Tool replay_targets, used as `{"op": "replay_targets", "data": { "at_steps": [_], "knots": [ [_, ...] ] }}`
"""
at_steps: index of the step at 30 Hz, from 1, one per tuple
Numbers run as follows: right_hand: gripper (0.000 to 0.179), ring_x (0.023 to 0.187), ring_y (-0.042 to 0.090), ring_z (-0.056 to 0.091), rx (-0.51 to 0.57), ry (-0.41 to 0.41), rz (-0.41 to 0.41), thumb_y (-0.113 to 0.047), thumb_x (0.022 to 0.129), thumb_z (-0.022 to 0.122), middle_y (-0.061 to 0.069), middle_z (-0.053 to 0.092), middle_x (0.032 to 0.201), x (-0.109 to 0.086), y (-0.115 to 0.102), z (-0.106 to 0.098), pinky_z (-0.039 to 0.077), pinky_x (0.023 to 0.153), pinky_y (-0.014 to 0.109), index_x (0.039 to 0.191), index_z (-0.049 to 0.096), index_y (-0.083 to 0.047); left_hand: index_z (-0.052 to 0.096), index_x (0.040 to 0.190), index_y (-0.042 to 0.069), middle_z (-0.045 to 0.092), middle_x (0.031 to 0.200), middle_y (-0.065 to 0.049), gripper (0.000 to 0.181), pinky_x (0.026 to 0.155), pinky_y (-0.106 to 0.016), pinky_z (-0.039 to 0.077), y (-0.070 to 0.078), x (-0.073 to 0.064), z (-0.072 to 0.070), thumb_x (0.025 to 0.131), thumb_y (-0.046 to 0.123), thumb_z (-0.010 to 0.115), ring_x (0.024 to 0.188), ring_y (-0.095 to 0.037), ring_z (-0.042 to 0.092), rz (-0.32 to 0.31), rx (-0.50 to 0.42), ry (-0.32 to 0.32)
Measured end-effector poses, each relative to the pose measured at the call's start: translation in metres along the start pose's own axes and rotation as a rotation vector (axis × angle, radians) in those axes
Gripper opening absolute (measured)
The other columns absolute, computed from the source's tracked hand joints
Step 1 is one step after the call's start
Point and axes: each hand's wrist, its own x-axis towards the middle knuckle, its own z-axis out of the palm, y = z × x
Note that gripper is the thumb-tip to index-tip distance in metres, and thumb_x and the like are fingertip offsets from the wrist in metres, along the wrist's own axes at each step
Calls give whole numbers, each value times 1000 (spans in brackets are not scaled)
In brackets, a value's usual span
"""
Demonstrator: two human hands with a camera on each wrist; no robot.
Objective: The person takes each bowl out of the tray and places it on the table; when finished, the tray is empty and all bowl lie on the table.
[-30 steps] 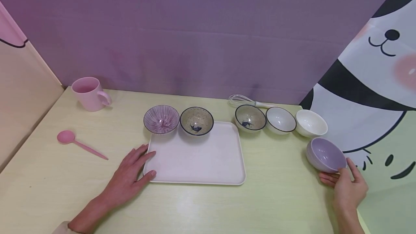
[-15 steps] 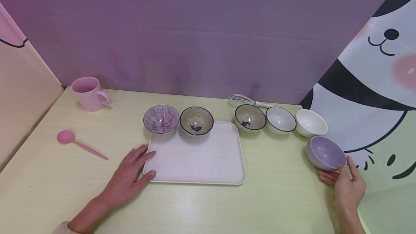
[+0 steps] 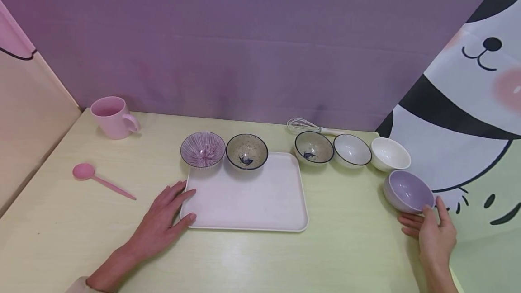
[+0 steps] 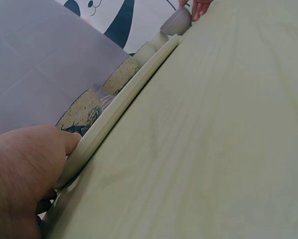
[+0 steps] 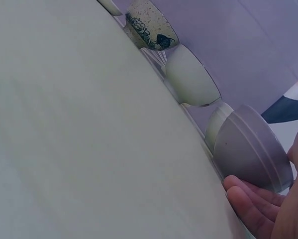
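In the head view my left hand [image 3: 160, 223] rests against the left edge of a white tray [image 3: 252, 207]. Its fingers lie extended, and the thumb touches the tray's near left corner; the left wrist view shows that thumb on the raised rim. A purple-striped bowl [image 3: 202, 149] and a speckled bowl [image 3: 247, 151] stand side by side at the tray's far left. On the right, a lilac bowl [image 3: 408, 191] stands upright on the table. My right hand [image 3: 435, 238] touches its near right side, thumb at the rim, other fingers fairly straight beside the lower wall [image 5: 250, 149].
Another speckled bowl [image 3: 314, 147], a dark-rimmed white bowl [image 3: 352, 150] and a plain white bowl [image 3: 390, 154] line the back right. Behind them lies a whisk [image 3: 303, 125]. A pink mug [image 3: 111, 119] and pink spoon [image 3: 83, 172] are at left.
The lilac bowl has shifted slightly away from me, then stays put. My right hand has drawn a little to the left, its index finger spreading from the bowl. The left hand keeps its place.
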Motion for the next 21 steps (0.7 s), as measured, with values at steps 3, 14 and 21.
{"op": "replay_targets", "data": {
  "at_steps": [3,14,21],
  "knots": [
    [65,57,11,77,-38,-1,4,-30,120,41,-7,78,68,-2,0,0,63,49,28,179,14,-34,62,156,8,46,170,-23,56,129,-70,28,0,0,0,105,27,77,158,-50,38,-2,-1,-1],
    [66,52,10,74,-31,33,-73,-25,118,49,-6,77,67,-14,0,0,61,47,25,179,23,-29,63,155,7,47,169,-24,56,129,-68,28,0,0,1,104,26,78,158,-49,39,4,3,5],
    [58,48,8,71,-18,78,-236,-15,114,55,-7,76,65,-28,-4,12,58,46,18,171,44,-16,63,155,7,47,169,-23,56,129,-70,28,-1,0,1,104,27,78,158,-49,39,6,4,8]
  ]
}}
